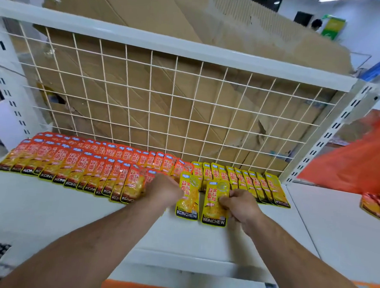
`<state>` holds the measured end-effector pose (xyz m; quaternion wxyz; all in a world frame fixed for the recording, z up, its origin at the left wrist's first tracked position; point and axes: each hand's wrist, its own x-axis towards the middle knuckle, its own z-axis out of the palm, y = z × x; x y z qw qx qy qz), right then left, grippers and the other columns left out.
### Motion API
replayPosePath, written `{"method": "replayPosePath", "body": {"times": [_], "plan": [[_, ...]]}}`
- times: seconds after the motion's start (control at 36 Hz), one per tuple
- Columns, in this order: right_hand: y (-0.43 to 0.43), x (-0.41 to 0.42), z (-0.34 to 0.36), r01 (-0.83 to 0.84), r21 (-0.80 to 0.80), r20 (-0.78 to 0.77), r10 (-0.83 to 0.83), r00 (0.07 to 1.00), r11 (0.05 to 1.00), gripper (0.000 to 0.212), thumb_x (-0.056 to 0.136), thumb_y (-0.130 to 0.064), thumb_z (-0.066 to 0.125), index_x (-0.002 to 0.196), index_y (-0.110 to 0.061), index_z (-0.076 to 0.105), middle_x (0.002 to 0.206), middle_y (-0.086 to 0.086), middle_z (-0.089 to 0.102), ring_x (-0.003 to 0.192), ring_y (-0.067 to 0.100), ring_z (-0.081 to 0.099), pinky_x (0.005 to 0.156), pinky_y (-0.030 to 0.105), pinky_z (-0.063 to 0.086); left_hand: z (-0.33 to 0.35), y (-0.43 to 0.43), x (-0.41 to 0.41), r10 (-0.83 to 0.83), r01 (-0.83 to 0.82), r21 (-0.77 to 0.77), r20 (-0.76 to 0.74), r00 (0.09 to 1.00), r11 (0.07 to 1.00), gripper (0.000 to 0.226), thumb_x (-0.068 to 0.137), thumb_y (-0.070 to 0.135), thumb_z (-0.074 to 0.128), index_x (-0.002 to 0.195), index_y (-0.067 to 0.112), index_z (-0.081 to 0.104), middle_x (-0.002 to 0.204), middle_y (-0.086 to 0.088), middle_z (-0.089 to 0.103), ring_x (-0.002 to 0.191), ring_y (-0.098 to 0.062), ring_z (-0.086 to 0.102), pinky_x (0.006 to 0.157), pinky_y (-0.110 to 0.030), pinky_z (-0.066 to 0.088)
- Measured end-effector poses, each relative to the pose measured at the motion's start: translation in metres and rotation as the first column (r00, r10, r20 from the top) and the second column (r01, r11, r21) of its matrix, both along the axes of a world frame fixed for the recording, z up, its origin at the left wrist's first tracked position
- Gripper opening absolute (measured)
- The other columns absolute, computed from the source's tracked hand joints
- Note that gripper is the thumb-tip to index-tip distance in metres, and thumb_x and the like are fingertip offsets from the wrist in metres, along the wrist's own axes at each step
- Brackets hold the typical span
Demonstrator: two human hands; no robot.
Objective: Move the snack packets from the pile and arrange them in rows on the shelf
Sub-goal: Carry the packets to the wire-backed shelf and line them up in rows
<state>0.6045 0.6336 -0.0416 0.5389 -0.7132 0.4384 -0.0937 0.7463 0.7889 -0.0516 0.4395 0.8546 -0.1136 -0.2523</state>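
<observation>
Lower centre: right hand (239, 204) pinches a yellow packet (213, 212); left hand (164, 192) (grip unclear) touches the red packets (83, 166).

The shelf (47, 213) is bare along its front edge; rows of snack packets (72, 165) crowd the back edge against the wire grid (165, 97).

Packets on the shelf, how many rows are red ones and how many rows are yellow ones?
Red packet rows: 2
Yellow packet rows: 2 (the front one has just 2 packets so far, and the right hand pinches one yellow packet in it)
Total: 4 rows
</observation>
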Motion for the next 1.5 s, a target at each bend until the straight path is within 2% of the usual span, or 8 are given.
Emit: {"method": "replayPosePath", "body": {"times": [0.17, 0.44, 0.58, 0.69, 0.92, 1.14, 1.33, 1.5], "plan": [[-0.022, -0.023, -0.001, 0.009, 0.03, 0.034, -0.01, 0.999, 1.0, 0.033, 0.086, -0.01, 0.074, 0.073, -0.017, 0.044, 0.061, 0.007, 0.042, 0.045, 0.018, 0.034, 0.042, 0.023, 0.027, -0.002, -0.035, -0.027, 0.048, -0.048, -0.002, 0.008, 0.999, 0.999, 0.023, 0.074, 0.013, 0.078, 0.059, 0.011, 0.061, 0.079, -0.019, 0.072, 0.084, -0.036, 0.072, 0.062, -0.034, 0.05], [-0.048, -0.037, -0.002, -0.089, 0.057, 0.068, 0.085, 0.994, 0.994, 0.043, 0.086, -0.008, 0.075, 0.063, -0.018, 0.04, 0.052, 0.0, 0.041, 0.042, 0.015, 0.035, 0.036, 0.018, 0.027, -0.001, -0.067, -0.034, -0.003, -0.051, 0.241, 0.218, 0.976, 0.969, 0.021, 0.082, 0.021, 0.072, 0.096, 0.006, 0.071, 0.104, -0.008, 0.072, 0.1, -0.025, 0.068, 0.075, -0.029, 0.054], [-0.052, -0.038, -0.003, -0.121, 0.094, 0.089, 0.113, 0.99, 0.988, 0.042, 0.087, -0.003, 0.073, 0.063, -0.016, 0.041, 0.049, -0.004, 0.046, 0.033, 0.002, 0.04, 0.036, 0.014, 0.032, 0.0, -0.073, -0.041, -0.08, -0.027, 0.324, 0.313, 0.946, 0.946, 0.023, 0.081, 0.012, 0.063, 0.065, 0.012, 0.047, 0.079, -0.007, 0.062, 0.074, -0.027, 0.058, 0.057, -0.03, 0.042], [-0.057, -0.039, -0.002, -0.119, 0.112, 0.089, 0.109, 0.99, 0.987, 0.042, 0.087, -0.002, 0.073, 0.065, -0.015, 0.04, 0.05, -0.003, 0.046, 0.032, 0.002, 0.041, 0.035, 0.014, 0.032, 0.003, -0.075, -0.045, -0.094, -0.024, 0.347, 0.32, 0.943, 0.938, 0.022, 0.081, 0.009, 0.06, 0.065, 0.013, 0.044, 0.067, -0.002, 0.051, 0.07, -0.024, 0.056, 0.05, -0.027, 0.038], [-0.056, -0.033, -0.006, -0.133, 0.109, -0.001, 0.134, 0.991, 0.985, 0.036, 0.088, -0.008, 0.073, 0.072, -0.014, 0.042, 0.055, 0.005, 0.044, 0.037, 0.013, 0.037, 0.035, 0.016, 0.03, 0.0, -0.067, -0.041, -0.202, 0.034, 0.418, 0.365, 0.909, 0.908, 0.014, 0.086, 0.022, 0.06, 0.096, 0.013, 0.055, 0.099, -0.005, 0.064, 0.08, -0.022, 0.052, 0.063, -0.028, 0.041], [-0.044, -0.001, -0.007, -0.115, 0.092, -0.037, 0.119, 0.992, 0.989, 0.028, 0.089, -0.013, 0.074, 0.079, -0.011, 0.047, 0.055, 0.009, 0.047, 0.033, 0.014, 0.039, 0.037, 0.018, 0.032, 0.002, -0.05, -0.035, -0.261, 0.054, 0.412, 0.466, 0.846, 0.91, 0.011, 0.091, 0.026, 0.051, 0.086, 0.018, 0.047, 0.094, -0.003, 0.062, 0.079, -0.021, 0.051, 0.062, -0.03, 0.038], [-0.033, 0.021, -0.013, -0.215, -0.269, -0.319, 0.124, 0.94, 0.939, 0.03, 0.086, -0.031, 0.069, 0.069, -0.006, 0.069, 0.06, 0.005, 0.065, 0.058, 0.02, 0.066, 0.055, 0.024, 0.05, 0.001, -0.032, -0.029, -0.311, 0.074, 0.431, 0.512, 0.801, 0.899, 0.011, 0.09, 0.026, 0.05, 0.084, 0.018, 0.046, 0.09, -0.002, 0.06, 0.081, -0.024, 0.056, 0.063, -0.03, 0.039], [-0.024, 0.021, -0.009, -0.29, -0.475, -0.419, 0.076, 0.905, 0.831, 0.024, 0.085, -0.032, 0.063, 0.071, -0.015, 0.054, 0.089, 0.008, 0.069, 0.084, 0.03, 0.066, 0.061, 0.028, 0.043, -0.003, -0.022, -0.03, -0.403, 0.111, 0.497, 0.531, 0.745, 0.861, 0.011, 0.093, 0.028, 0.048, 0.087, 0.019, 0.045, 0.098, -0.006, 0.063, 0.091, -0.027, 0.061, 0.066, -0.031, 0.04]]}}
